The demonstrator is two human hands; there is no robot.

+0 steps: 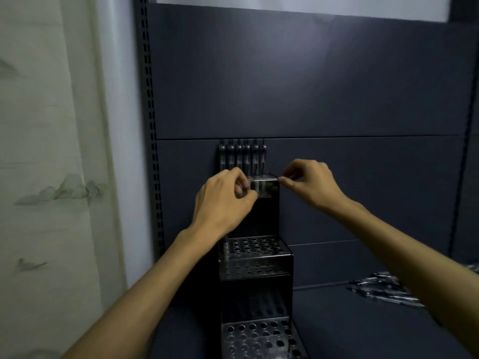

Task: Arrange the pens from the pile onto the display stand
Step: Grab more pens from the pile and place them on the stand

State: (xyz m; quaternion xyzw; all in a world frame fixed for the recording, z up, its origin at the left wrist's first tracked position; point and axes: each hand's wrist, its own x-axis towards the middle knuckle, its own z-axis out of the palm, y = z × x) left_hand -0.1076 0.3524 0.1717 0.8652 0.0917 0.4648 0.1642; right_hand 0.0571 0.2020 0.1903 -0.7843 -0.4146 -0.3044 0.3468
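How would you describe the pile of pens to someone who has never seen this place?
Find the tall black stand with stepped, holed shelves against the dark back panel. The pile of pens lies right of it on the shelf, flat and loose, not upright.

— What sort of place have you got in front of you?

— A shop, by its fittings. You face a dark retail shelving unit (311, 73) with a slotted upright (150, 125) at its left edge.

— And on it?

— A black tiered pen display stand (256, 257) drilled with holes stands against the unit's back panel, pens (242, 156) upright in its top tier. More pens lie in a pile (383, 288) on the shelf right of the stand.
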